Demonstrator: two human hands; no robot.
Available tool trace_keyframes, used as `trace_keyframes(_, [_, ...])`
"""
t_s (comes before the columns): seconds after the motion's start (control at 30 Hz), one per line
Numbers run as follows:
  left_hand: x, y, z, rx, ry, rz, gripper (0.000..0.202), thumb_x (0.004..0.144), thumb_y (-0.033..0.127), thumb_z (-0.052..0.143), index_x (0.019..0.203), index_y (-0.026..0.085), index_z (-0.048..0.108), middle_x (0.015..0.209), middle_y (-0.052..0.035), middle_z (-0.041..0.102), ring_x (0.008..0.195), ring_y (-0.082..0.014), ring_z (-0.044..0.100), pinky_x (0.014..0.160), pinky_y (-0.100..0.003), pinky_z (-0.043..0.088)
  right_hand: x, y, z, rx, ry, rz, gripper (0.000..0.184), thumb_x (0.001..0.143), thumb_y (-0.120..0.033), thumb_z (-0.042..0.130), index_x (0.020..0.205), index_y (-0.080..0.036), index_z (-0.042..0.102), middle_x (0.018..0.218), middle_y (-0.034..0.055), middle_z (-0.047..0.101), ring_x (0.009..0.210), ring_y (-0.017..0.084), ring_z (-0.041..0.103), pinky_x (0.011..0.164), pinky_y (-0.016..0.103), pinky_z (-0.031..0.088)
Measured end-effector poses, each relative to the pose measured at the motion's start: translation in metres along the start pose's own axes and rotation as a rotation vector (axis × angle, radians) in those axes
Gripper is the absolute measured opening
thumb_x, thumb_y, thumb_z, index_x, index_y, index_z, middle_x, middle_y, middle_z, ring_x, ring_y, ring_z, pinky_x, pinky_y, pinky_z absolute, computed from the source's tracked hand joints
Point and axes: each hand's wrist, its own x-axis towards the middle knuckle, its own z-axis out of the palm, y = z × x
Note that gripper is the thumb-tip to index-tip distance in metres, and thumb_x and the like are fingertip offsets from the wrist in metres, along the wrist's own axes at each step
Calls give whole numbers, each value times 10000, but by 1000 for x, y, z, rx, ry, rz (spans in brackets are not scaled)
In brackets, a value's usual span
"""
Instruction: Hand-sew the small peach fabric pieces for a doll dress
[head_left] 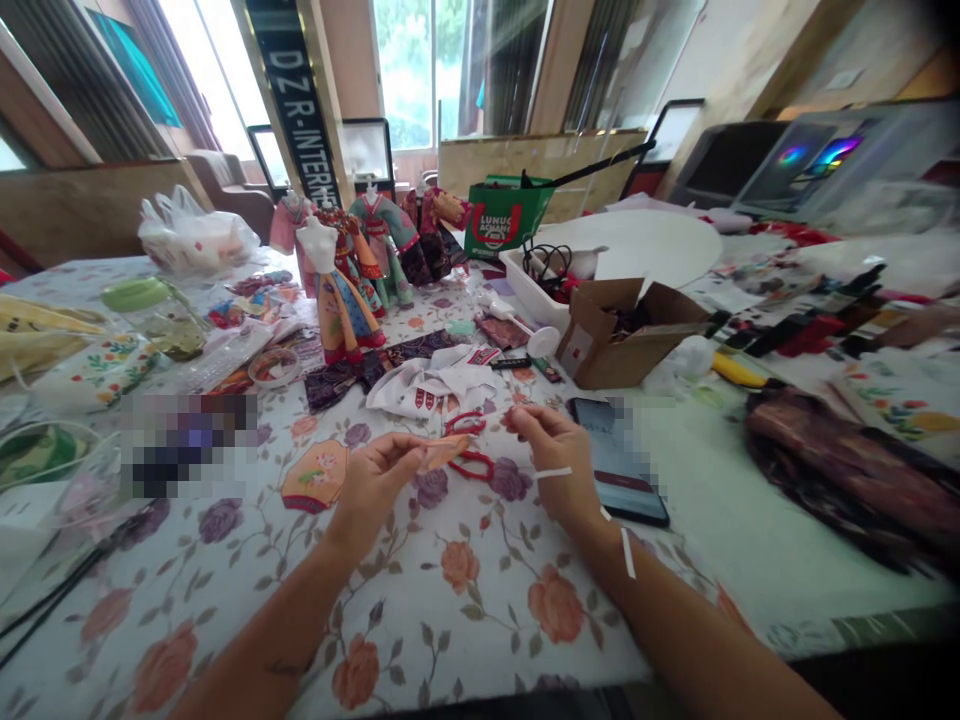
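Above a flowered tablecloth (487, 655), the left hand (379, 480) pinches orange cloth (444, 454); the right hand (556, 458) is curled, its grasp unclear.

Bearings are read from the red loop handles (490, 464), by which low passage between left hand (381, 475) and right hand (559, 450) is hindered. At 6 o'clock, passage is afforded over the tablecloth (484, 670) between the forearms (285, 590). The way is blocked at 12 by crumpled white packaging (420, 388), at 11 by a figurine (341, 315), at 2 by a cardboard box (622, 355), and, lower, at 3 by a phone (619, 460).
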Motion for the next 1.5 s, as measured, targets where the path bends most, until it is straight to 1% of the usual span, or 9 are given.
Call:
trace_keyframes(0.23, [2, 4, -2, -28, 81, 26, 208, 726, 326, 710, 833, 151, 676, 763, -13, 689, 677, -117, 587, 647, -204, 439, 23, 2, -18, -113, 41, -53, 225, 753, -366, 623, 697, -161, 697, 622, 6, 652, 590, 154, 555, 590, 263, 411])
trace_keyframes(0.37, [4, 2, -3, -29, 106, 39, 216, 709, 341, 721, 817, 159, 678, 759, -11, 693, 678, -122, 591, 649, -208, 443, 38, -10, -34, -248, 206, -207, 251, 777, -370, 585, 738, -153, 705, 625, 17, 656, 558, 162, 559, 549, 260, 402])
trace_keyframes(0.57, [7, -1, -5, -44, 71, 32, 221, 720, 348, 714, 825, 156, 682, 771, -22, 692, 701, -135, 605, 671, -220, 453, 123, -55, -97, -838, 530, -557, 274, 840, -311, 543, 881, -111, 726, 767, 130, 694, 716, 202, 586, 675, 309, 372])
trace_keyframes(0.73, [6, 0, -6, -41, 48, 23, 214, 723, 344, 715, 820, 157, 684, 773, -19, 683, 702, -129, 593, 675, -218, 443, 182, -59, -129, -1181, 242, -372, 221, 807, -216, 546, 752, -74, 706, 744, 166, 674, 758, 213, 597, 665, 331, 326])
trace_keyframes(0.9, [5, 1, -6, -57, 53, 0, 228, 692, 350, 738, 807, 158, 689, 760, -20, 688, 685, -134, 594, 657, -220, 441, 186, -57, -124, -1151, 242, -364, 122, 721, -200, 615, 643, -141, 689, 611, 93, 640, 669, 226, 588, 631, 332, 352])
trace_keyframes(1.07, [7, -1, -5, -117, 25, -44, 238, 695, 345, 736, 822, 151, 687, 790, -37, 702, 702, -139, 611, 670, -222, 460, 130, -62, -81, -772, 486, -534, 230, 809, -250, 519, 889, -132, 699, 833, 121, 693, 768, 219, 607, 742, 353, 423])
trace_keyframes(1.23, [9, -2, -7, -139, 12, -27, 235, 691, 347, 738, 816, 153, 695, 784, -32, 702, 682, -128, 610, 654, -215, 464, 44, -31, -9, -201, -396, -274, 233, 758, -341, 630, 891, -164, 704, 783, 56, 713, 708, 200, 643, 652, 312, 492])
trace_keyframes(1.37, [9, 0, -8, -161, -57, -18, 210, 692, 327, 742, 802, 157, 687, 763, -18, 692, 668, -117, 601, 654, -213, 463, 14, -11, 15, 6, -611, -126, 234, 800, -266, 575, 997, -198, 682, 1008, 58, 702, 917, 199, 649, 805, 328, 501])
trace_keyframes(1.5, [7, 3, -8, -147, -124, -50, 201, 707, 319, 729, 809, 153, 677, 716, -8, 672, 613, -103, 574, 609, -203, 441, 7, -1, 11, 25, -710, -46, 228, 828, -313, 578, 985, -199, 698, 950, 39, 707, 851, 177, 652, 780, 300, 499])
